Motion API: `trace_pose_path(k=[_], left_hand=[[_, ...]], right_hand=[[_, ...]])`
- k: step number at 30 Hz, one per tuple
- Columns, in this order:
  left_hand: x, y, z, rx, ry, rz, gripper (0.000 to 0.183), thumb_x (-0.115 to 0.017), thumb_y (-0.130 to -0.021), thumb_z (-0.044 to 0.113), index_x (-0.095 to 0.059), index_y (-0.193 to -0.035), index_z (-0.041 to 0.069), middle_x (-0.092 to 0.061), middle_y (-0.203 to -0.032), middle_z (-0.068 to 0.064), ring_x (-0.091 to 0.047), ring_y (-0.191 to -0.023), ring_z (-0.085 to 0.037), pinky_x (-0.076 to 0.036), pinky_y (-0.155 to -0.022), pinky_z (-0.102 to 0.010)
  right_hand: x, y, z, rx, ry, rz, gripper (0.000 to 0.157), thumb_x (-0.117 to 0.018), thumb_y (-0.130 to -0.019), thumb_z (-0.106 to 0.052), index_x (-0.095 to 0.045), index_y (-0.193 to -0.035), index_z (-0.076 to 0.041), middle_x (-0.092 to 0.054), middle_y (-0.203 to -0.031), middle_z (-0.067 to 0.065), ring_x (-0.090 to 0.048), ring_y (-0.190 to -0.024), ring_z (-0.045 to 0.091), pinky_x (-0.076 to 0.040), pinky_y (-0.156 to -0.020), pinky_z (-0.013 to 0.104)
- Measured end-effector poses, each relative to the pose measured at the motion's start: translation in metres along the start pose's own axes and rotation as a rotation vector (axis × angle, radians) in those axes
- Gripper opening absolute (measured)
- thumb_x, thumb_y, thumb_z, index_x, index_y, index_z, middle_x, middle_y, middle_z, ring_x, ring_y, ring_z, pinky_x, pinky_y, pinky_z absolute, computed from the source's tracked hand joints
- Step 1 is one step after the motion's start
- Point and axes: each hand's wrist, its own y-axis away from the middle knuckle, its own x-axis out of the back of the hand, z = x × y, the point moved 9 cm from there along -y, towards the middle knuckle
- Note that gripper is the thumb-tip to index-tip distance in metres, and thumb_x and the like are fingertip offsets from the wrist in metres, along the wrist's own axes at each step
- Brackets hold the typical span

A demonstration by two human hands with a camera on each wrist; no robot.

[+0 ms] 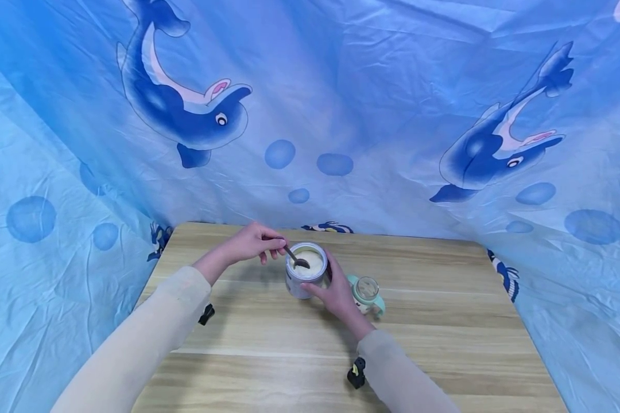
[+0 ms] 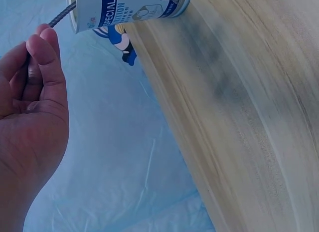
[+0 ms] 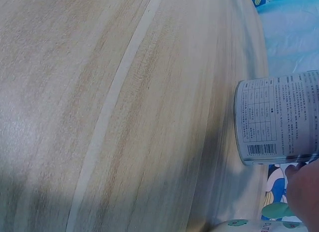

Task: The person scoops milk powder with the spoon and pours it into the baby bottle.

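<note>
Scooping stage, I judge. Left hand [image 1: 253,241] pinches spoon [image 1: 302,263], bowl at pale powder [image 1: 315,261] inside can [image 1: 297,288], between hands; right hand [image 1: 338,293] clamped round can. Next move calls for level spoon, steady can.

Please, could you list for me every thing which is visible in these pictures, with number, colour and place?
Can: 1, whitish with printed label, on the table, open on top
Powder: 1 portion, cream, inside the can
Spoon: 1, dark, its bowl at the can's opening
Bottle: 1, mint green with clear top, on the table, right of the can
Table: 1, light wood colour, under these things
Cloth: pieces cannot be counted, blue with printed dolphins and ovals, behind and beside the table
Black devices: 2, black, one by each cuff
Sleeves: 2, off-white, on both arms
Left hand: 1, bare, pinching the spoon's handle
Right hand: 1, bare, gripping the can's side
</note>
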Motion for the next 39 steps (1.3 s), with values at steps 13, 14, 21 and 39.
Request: trace_pose_path(k=[13,14,21,39], left_hand=[[-0.004,0.001,-0.013,0.020,0.042,-0.016,0.030,-0.064,-0.110,0.024,-0.078,-0.124,0.000,-0.080,-0.101,-0.007,-0.072,-0.089,-0.026,-0.063,-0.063,-0.035],[-0.004,0.001,-0.014,0.021,0.044,-0.020,0.031,-0.064,-0.110,0.024,-0.077,-0.124,0.000,-0.080,-0.101,-0.008,-0.072,-0.090,-0.028,-0.063,-0.063,-0.034],[-0.009,0.002,-0.015,0.047,0.095,-0.041,0.032,-0.063,-0.111,0.021,-0.075,-0.128,-0.002,-0.080,-0.104,-0.012,-0.069,-0.098,-0.044,-0.061,-0.062,-0.031],[-0.007,0.000,-0.031,0.167,0.256,0.099,0.034,-0.063,-0.110,0.021,-0.072,-0.126,-0.008,-0.077,-0.106,-0.019,-0.071,-0.089,-0.023,-0.061,-0.067,-0.028]], right_hand=[[-0.001,0.001,0.001,0.007,-0.027,0.002,0.113,-0.095,-0.083,-0.030,-0.026,-0.169,-0.007,-0.038,-0.170,0.014,-0.039,-0.155,0.032,-0.033,-0.127,0.045],[-0.001,0.001,0.001,0.007,-0.028,0.003,0.112,-0.095,-0.083,-0.030,-0.026,-0.169,-0.007,-0.038,-0.170,0.013,-0.039,-0.155,0.032,-0.033,-0.127,0.045],[0.000,0.001,0.001,0.008,-0.029,0.007,0.112,-0.094,-0.084,-0.034,-0.026,-0.170,-0.011,-0.038,-0.170,0.014,-0.039,-0.155,0.033,-0.033,-0.127,0.046],[-0.001,0.000,0.001,0.004,-0.041,-0.006,0.111,-0.094,-0.085,-0.032,-0.025,-0.170,-0.014,-0.037,-0.170,0.013,-0.038,-0.156,0.032,-0.034,-0.127,0.043]])
